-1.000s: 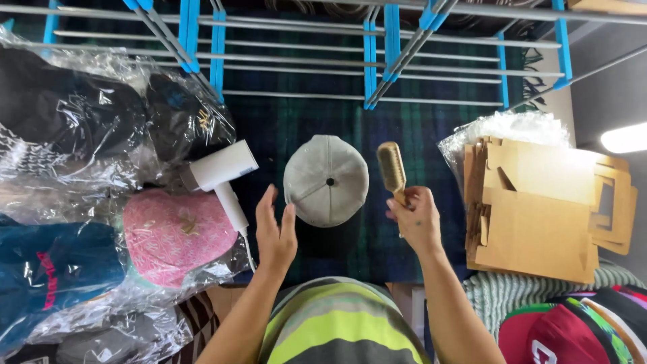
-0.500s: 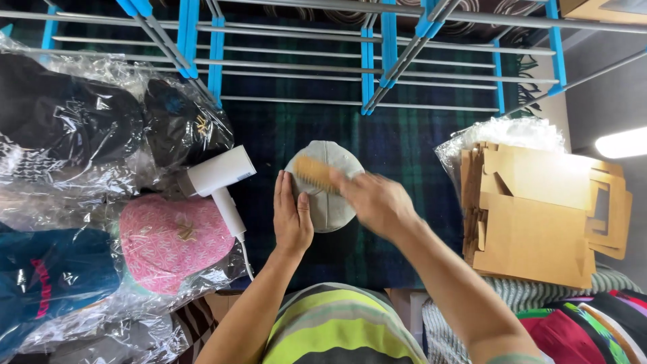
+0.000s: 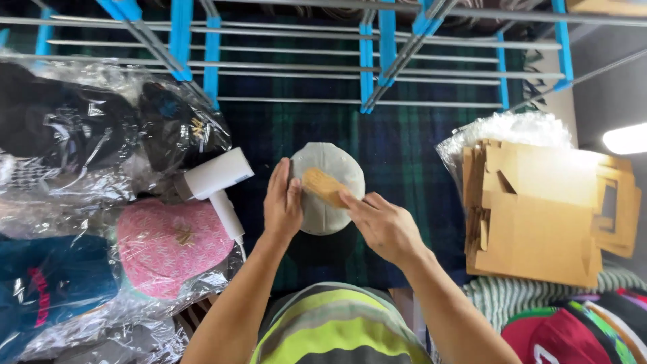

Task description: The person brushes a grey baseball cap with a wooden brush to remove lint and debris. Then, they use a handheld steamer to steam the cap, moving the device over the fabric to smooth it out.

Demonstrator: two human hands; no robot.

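On your far left, bagged caps (image 3: 74, 141) are lying in loose clear plastic, with a pink cap (image 3: 174, 246) in its own bag just below them. A white handheld dryer (image 3: 214, 180) is resting between that pile and your left hand (image 3: 283, 205), its handle pointing toward you. If you are sweeping your elbow outward, I judge it could be catching the dryer or dragging the slippery plastic across the plaid cloth (image 3: 404, 155).

Your left hand is lying flat against the left side of the grey cap (image 3: 328, 165), fingers (image 3: 280, 182) stretched out and pressing rather than wrapping. The grey cap is sitting in the middle of the cloth, directly in front of you, crown upward. Because you are only steadying it with an open palm, a firm stroke may be sliding or turning the cap under you.

Your right hand (image 3: 384, 226) is gripping the wooden brush (image 3: 323, 187), fingers closed round its handle, and the brush head is lying on the crown, just beside your left fingertips. You are risking a scrape on those fingertips if the brush is travelling leftward, and pressing hard could be denting the soft crown.

Further right, a stack of flat cardboard pieces (image 3: 539, 222) is standing well apart from your hands, with a red cap (image 3: 552, 337) near the lower corner; your right elbow swinging back might be nudging them.
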